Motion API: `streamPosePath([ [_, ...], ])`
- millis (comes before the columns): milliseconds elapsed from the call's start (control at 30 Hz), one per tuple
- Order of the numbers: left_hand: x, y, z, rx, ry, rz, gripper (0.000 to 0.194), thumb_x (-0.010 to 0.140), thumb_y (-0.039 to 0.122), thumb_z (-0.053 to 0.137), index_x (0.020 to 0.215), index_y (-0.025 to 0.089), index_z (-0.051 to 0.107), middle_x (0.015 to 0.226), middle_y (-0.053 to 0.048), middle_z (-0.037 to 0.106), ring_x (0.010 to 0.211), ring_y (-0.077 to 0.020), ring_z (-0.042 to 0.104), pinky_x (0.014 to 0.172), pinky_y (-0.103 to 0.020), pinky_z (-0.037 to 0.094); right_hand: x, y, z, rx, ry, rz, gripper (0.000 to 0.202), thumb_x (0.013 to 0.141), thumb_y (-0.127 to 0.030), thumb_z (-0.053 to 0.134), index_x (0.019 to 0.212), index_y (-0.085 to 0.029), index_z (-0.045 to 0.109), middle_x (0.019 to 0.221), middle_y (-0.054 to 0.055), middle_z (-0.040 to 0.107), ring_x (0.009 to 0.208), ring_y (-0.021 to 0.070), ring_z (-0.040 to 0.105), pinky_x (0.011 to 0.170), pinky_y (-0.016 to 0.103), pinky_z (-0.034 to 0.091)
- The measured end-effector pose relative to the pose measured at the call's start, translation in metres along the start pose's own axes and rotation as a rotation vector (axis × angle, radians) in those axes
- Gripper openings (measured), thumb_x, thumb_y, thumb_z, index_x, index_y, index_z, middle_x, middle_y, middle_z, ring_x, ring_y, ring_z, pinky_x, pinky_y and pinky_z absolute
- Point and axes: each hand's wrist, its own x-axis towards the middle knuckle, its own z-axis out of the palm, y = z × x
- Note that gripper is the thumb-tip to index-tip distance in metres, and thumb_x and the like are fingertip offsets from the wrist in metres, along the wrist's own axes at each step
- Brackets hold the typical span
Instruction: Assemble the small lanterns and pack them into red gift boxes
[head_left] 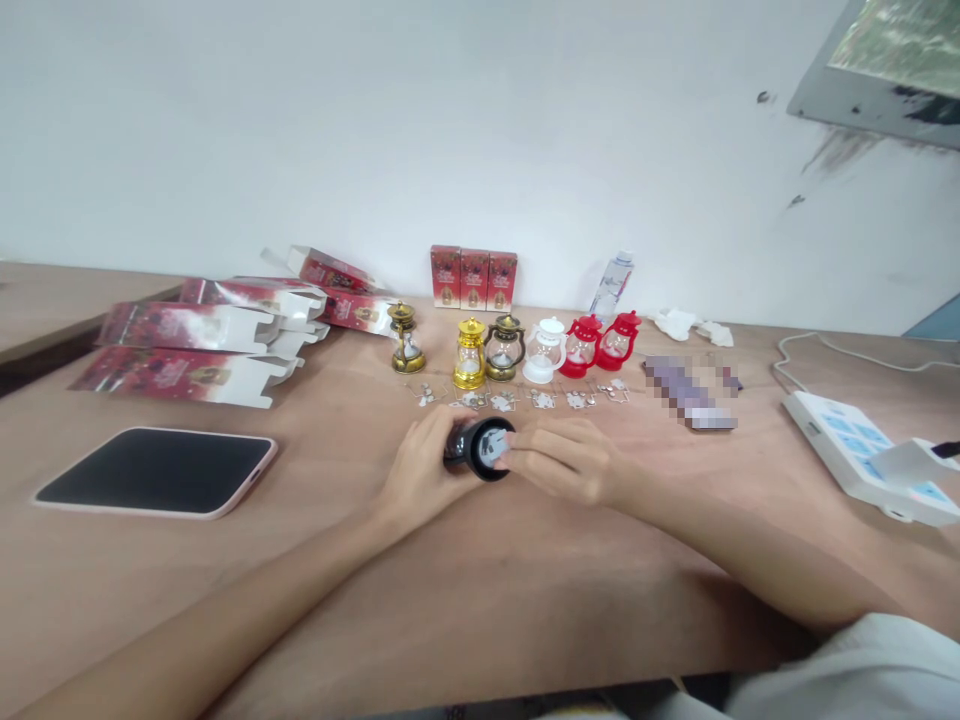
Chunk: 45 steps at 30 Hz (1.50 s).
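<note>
My left hand (426, 462) is wrapped around a small black lantern (478, 470), tipped so that its round hollow base faces me. Inside the base lies a pale piece with dark marks (491, 447). The fingers of my right hand (559, 460) are drawn together at the base's right rim, their tips touching the pale piece; whatever they may pinch is hidden. Behind my hands stand a gold lantern (469, 360), two bronze lanterns (505, 350), a white lantern (544, 355) and two red lanterns (580, 350). Small pale and silvery parts (544, 400) lie in front of them.
Opened red and white boxes (180, 375) lie in a pile at left, beyond a tablet (157, 472). Three red boxes (474, 278) stand by the wall near a clear bottle (613, 283). To the right are crumpled tissues (675, 322) and a power strip (847, 440) with a cord.
</note>
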Motion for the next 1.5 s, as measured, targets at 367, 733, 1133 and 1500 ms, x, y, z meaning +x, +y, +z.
streamPosePath([
  [367,0.001,0.000,-0.001,0.000,0.000,-0.021,0.042,0.070,0.033,0.072,0.104,0.022,0.051,0.102,-0.004,0.064,0.094,-0.0239,0.063,0.079,-0.037,0.049,0.010,-0.007,-0.014,-0.097,-0.127,0.011,0.023,0.092,-0.005,0.042,0.087,-0.014,0.063,0.079,0.006,0.069,0.071,0.0150,0.063,0.060,0.026,0.050],
  [733,-0.001,-0.003,0.000,0.010,0.022,0.017,0.045,0.069,0.026,0.072,0.108,0.024,0.050,0.105,-0.003,0.064,0.095,-0.0235,0.062,0.080,-0.035,0.048,0.015,-0.024,-0.006,-0.273,-0.050,0.018,0.018,0.085,-0.004,0.053,0.071,-0.013,0.059,0.074,0.007,0.065,0.061,0.0141,0.053,0.050,0.027,0.041],
  [1133,-0.002,-0.003,0.000,0.048,-0.002,0.019,0.045,0.070,0.031,0.072,0.108,0.024,0.049,0.104,-0.005,0.063,0.096,-0.0247,0.061,0.079,-0.036,0.046,0.013,-0.026,-0.003,-0.256,-0.098,0.086,0.024,0.086,-0.003,0.053,0.067,-0.018,0.049,0.060,0.000,0.050,0.055,0.0128,0.047,0.052,0.027,0.038],
  [1500,-0.005,-0.004,-0.004,0.147,-0.010,0.164,0.040,0.078,0.041,0.062,0.109,0.020,0.050,0.103,-0.009,0.063,0.092,-0.0253,0.061,0.075,-0.035,0.044,0.022,-0.019,-0.009,0.348,-0.005,0.672,0.027,0.074,-0.027,0.075,0.094,-0.020,0.058,0.104,0.008,0.062,0.100,0.0216,0.060,0.082,0.037,0.052],
])
